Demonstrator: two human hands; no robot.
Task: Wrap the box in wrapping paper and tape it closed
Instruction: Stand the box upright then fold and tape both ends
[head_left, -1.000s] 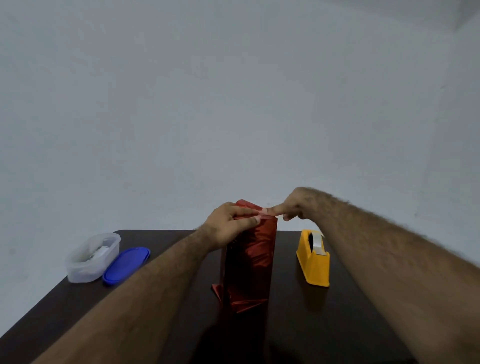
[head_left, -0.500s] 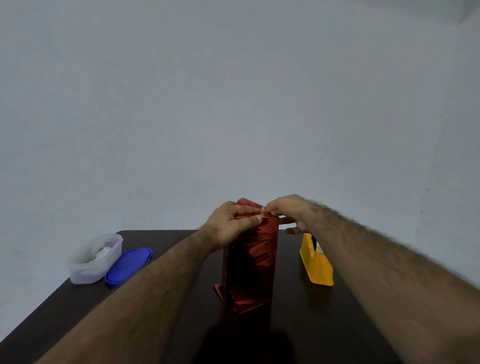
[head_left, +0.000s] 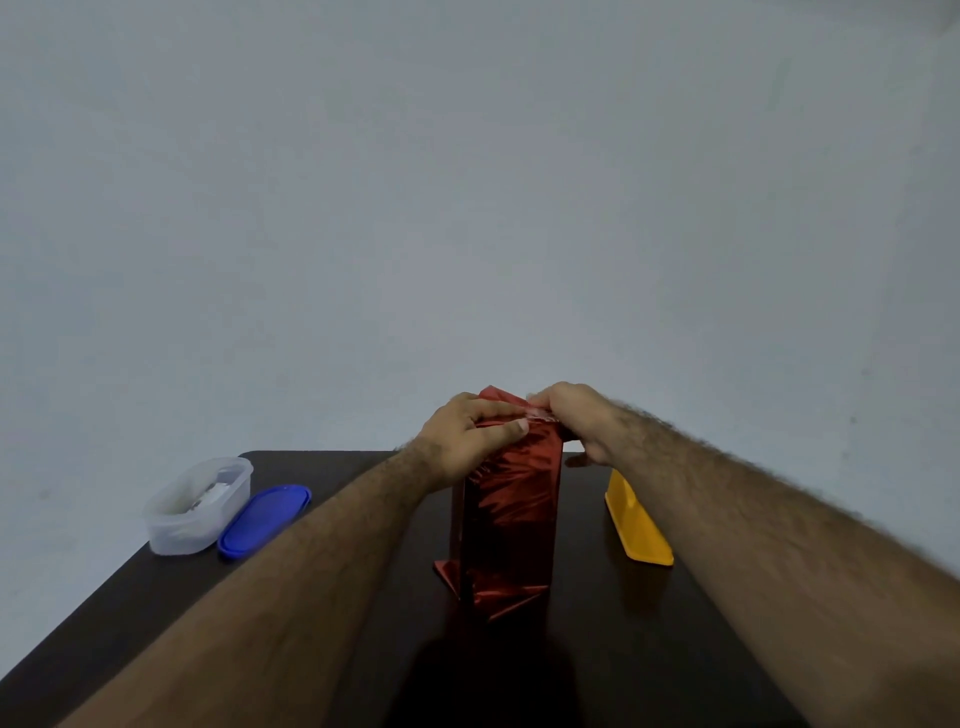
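The box (head_left: 511, 514) stands upright on end mid-desk (head_left: 597, 649), its red paper (head_left: 488, 592) splaying loose at the base, so a sideways push up top could tip it. Your left hand (head_left: 467, 434) curls over the top fold, and your right hand (head_left: 576, 421) pinches what looks like tape (head_left: 535, 413) there. Ease either grip and the fold may spring open or the tape wrinkle; the dispenser (head_left: 636, 522) waits beyond.

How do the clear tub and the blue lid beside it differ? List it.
The clear tub is see-through with tall walls; the blue lid is opaque and flat. The clear tub stands open with something pale inside, too blurred to name; the blue lid lies on the dark table and holds nothing. Both are elongated with rounded ends and sit side by side at the table's left.
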